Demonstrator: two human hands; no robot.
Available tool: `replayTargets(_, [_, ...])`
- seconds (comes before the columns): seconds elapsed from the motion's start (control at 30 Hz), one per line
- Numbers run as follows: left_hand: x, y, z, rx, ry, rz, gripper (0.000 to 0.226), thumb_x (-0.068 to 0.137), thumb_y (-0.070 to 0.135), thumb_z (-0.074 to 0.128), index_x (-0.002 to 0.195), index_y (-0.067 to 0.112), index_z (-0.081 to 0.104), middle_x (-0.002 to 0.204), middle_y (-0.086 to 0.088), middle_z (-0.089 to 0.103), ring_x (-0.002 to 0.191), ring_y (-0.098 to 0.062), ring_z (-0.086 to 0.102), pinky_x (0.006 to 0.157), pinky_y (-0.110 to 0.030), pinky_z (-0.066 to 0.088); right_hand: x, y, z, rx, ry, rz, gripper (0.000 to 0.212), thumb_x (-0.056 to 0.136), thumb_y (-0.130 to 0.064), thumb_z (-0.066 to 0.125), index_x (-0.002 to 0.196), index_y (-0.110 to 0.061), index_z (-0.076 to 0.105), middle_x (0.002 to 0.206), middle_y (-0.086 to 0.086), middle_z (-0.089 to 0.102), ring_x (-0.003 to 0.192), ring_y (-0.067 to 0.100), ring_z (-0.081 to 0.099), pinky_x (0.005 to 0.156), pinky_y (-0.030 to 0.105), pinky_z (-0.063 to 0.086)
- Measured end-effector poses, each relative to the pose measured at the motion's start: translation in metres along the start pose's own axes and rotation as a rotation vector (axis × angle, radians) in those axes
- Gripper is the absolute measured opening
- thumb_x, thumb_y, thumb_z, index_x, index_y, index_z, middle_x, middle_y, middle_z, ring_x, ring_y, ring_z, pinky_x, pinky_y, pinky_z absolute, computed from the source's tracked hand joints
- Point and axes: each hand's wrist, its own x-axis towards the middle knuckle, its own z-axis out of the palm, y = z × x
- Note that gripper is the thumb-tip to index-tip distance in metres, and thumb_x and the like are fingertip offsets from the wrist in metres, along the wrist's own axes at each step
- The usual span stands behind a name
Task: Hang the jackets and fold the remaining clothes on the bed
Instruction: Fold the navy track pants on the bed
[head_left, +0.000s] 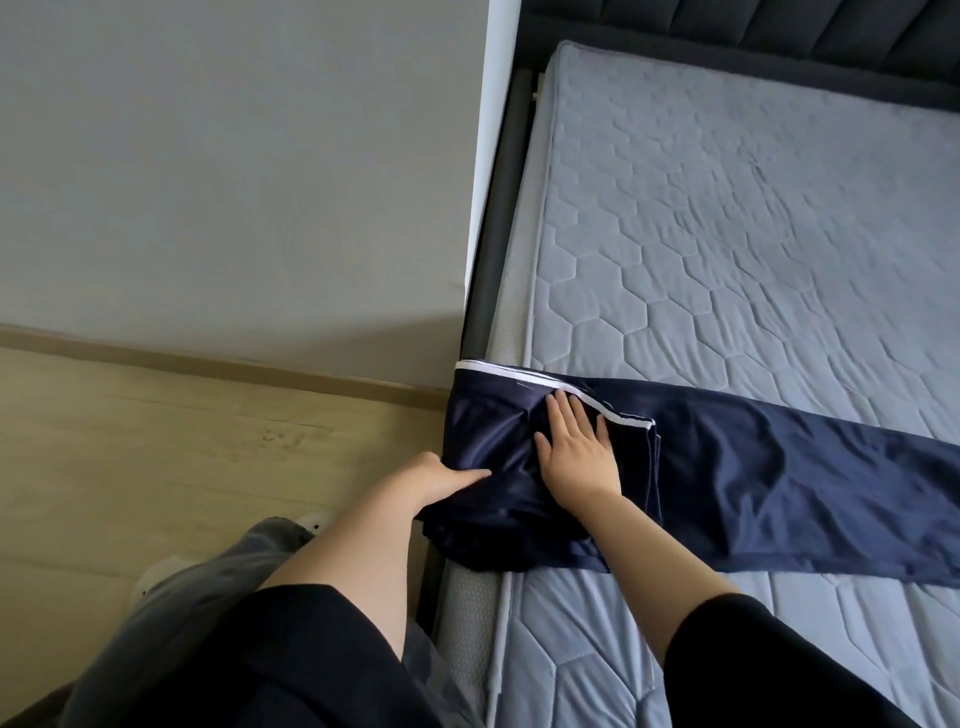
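Observation:
A dark navy garment (779, 483) with a white trim lies across the grey quilted mattress (753, 234), stretching from the bed's left edge off to the right. Its left end hangs over the bed's side. My right hand (576, 452) lies flat on the cloth just below the white trim, fingers straight. My left hand (441, 480) is at the garment's overhanging left end with its fingers tucked into the fabric; how they lie is hidden by the cloth.
A dark bed frame (493, 234) runs along the mattress's left side against a grey wall (234, 156). A dark padded headboard (779, 26) stands at the top. Light wood floor (182, 441) lies to the left, with my legs and slippers on it.

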Motion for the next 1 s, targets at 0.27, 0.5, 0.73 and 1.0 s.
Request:
replayTargets(0.27, [-0.032,0.002,-0.021,-0.341,-0.307,-0.053,0.030,0.085,-0.002,0.056,0.107,0.018,0.051,0.099,-0.007,0.059,0.083,-0.021,0.057,0.065,-0.031,0.049,-0.001,-0.001,-0.009,0.028,-0.086,-0.024,0.059,0.100,-0.036,0.026,0.151,-0.016,0.005,0.159,-0.001,-0.001,0.146,0.013,-0.005,0.116,0.038,-0.004])
replayTargets(0.5, [-0.063,0.010,-0.032,-0.430,-0.467,0.195,0.045,0.084,-0.011,0.054,0.112,0.024,0.053,0.108,-0.001,0.064,0.097,-0.020,0.060,0.079,-0.032,0.048,0.006,-0.037,-0.056,0.258,0.282,-0.088,0.033,0.090,-0.016,0.050,0.119,-0.002,0.056,0.118,0.017,0.055,0.112,0.034,0.046,0.096,0.038,0.034])
replayTargets(0.73, [-0.072,0.013,-0.033,0.051,-0.384,0.347,0.072,0.072,-0.013,0.068,0.133,0.016,0.041,0.125,0.001,0.053,0.114,-0.015,0.050,0.087,-0.029,0.048,0.070,-0.086,-0.086,0.362,-0.108,-0.053,0.058,0.092,-0.041,0.051,0.138,-0.008,0.039,0.140,0.011,0.044,0.129,0.031,0.038,0.106,0.040,0.032])
replayTargets(1.0, [-0.060,-0.014,-0.030,0.318,0.024,0.403,0.039,0.076,0.023,0.066,0.107,0.017,0.043,0.092,0.004,0.052,0.079,-0.012,0.051,0.062,-0.025,0.040,0.096,-0.096,-0.071,0.058,-0.335,-0.069,0.037,0.088,-0.039,0.054,0.068,-0.008,0.048,0.079,0.008,0.052,0.084,0.030,0.052,0.073,0.033,0.042])
